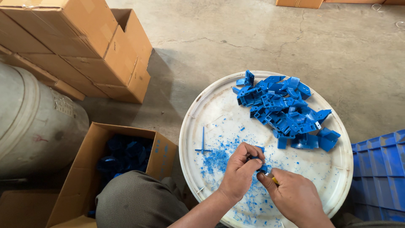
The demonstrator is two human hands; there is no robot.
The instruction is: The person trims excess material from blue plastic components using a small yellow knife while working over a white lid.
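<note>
My left hand (239, 171) is closed around a small blue plastic part (258, 158) above the round white lid (198, 126) that serves as a work surface. My right hand (293, 194) grips a small tool with a yellow handle (274, 180), its tip against the blue part. A heap of several blue plastic parts (284, 112) lies on the far right of the lid. Blue shavings (217, 160) are scattered in front of my hands, and a thin blue sprue piece (203, 141) lies to the left.
An open cardboard box (88, 169) holding blue parts stands at my left knee. A grey drum (33, 122) and stacked cardboard boxes (84, 46) are further left. A blue plastic crate (379, 177) sits at the right on the concrete floor.
</note>
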